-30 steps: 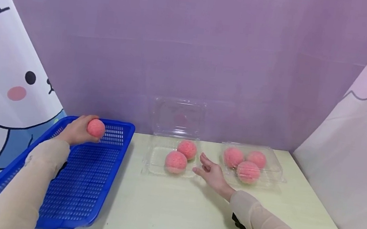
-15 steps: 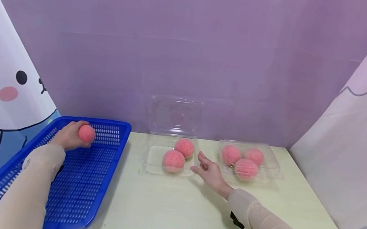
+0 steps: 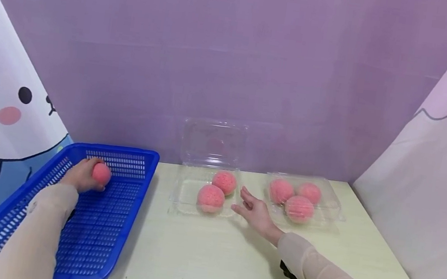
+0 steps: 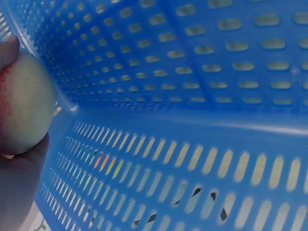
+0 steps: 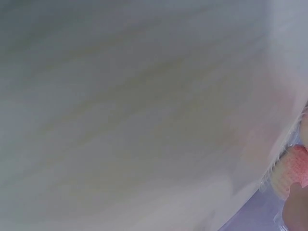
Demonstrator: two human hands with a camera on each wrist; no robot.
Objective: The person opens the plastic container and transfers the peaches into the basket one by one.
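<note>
My left hand (image 3: 82, 175) grips a peach (image 3: 101, 174) inside the blue plastic basket (image 3: 146, 186), at its far end. The left wrist view shows the peach (image 4: 30, 103) pale with a red blush, thumb and finger around it. My right hand (image 3: 258, 216) hovers over the table with fingers loosely extended, holding nothing. Just left of it, an open clear clamshell box (image 3: 183, 197) holds two peaches (image 3: 210, 198), its lid (image 3: 213, 143) standing up behind. In the right wrist view a fingertip (image 5: 297, 209) shows near a peach (image 5: 290, 168).
To the right of my right hand lies a second clear clamshell box (image 3: 330, 208) with three peaches (image 3: 299, 209) under its lowered lid. A purple cloth (image 3: 233, 57) hangs behind the pale table (image 3: 188, 256). Printed cloths (image 3: 12, 85) flank both sides.
My left hand has moved lower into the basket and slightly left with the peach. The right hand has kept its pose. The head view has shifted slightly.
</note>
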